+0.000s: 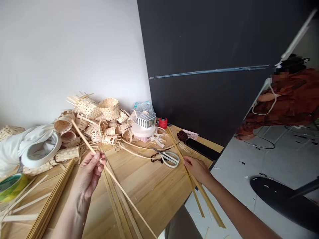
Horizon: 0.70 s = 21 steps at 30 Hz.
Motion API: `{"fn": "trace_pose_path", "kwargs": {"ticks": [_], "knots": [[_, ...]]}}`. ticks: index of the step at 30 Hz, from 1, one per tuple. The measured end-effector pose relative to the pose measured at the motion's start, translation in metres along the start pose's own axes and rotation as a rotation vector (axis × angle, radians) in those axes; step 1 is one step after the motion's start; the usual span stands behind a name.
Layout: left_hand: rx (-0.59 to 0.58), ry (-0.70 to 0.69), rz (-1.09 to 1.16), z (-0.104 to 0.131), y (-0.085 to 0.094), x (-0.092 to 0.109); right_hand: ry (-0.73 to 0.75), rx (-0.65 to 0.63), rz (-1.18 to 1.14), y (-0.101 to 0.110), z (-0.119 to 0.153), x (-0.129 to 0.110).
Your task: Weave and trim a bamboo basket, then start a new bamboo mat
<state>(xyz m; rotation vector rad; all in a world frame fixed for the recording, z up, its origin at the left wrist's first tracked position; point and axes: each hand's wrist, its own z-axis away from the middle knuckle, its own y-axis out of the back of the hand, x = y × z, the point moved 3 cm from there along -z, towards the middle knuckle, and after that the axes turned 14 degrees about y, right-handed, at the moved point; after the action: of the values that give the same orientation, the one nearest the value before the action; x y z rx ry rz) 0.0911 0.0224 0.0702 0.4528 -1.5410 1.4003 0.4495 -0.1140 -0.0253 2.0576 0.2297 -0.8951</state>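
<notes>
My left hand (93, 166) is closed around a thin pale bamboo strip (83, 137), pinched between thumb and fingers. One end of the strip points up toward the woven pieces, and the other runs down past the table's front edge. Over at the table's right side, my right hand (198, 169) has its fingers closed on flat yellowish bamboo strips (209, 205) that overhang the edge. Scissors (169, 159) with pale handles lie just left of that hand. More flat strips (117, 202) lie on the table between my arms.
Woven bamboo baskets and tubes (109, 109) are heaped against the wall. A strip bundle (53, 199) and a tape roll (11, 186) lie at left. A red thread spool (162, 122) and a black case (201, 149) are near the dark panel. A person (294, 96) is at right.
</notes>
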Motion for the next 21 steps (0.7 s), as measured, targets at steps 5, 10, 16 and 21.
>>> {"fn": "trace_pose_path", "kwargs": {"ticks": [5,10,16,21], "knots": [[-0.064,0.046,0.021,0.0,-0.009,-0.011,0.188,-0.144,-0.061,0.003,0.013,-0.065],[-0.152,0.1,0.048,0.002,-0.019,-0.028,0.122,-0.728,-0.743,-0.036,0.065,-0.16],[-0.225,0.099,-0.029,0.01,-0.026,-0.034,0.044,-0.637,-0.913,-0.065,0.082,-0.19],[-0.168,-0.08,-0.032,0.008,-0.016,-0.013,-0.073,-0.634,-0.842,-0.068,0.084,-0.172]]}}
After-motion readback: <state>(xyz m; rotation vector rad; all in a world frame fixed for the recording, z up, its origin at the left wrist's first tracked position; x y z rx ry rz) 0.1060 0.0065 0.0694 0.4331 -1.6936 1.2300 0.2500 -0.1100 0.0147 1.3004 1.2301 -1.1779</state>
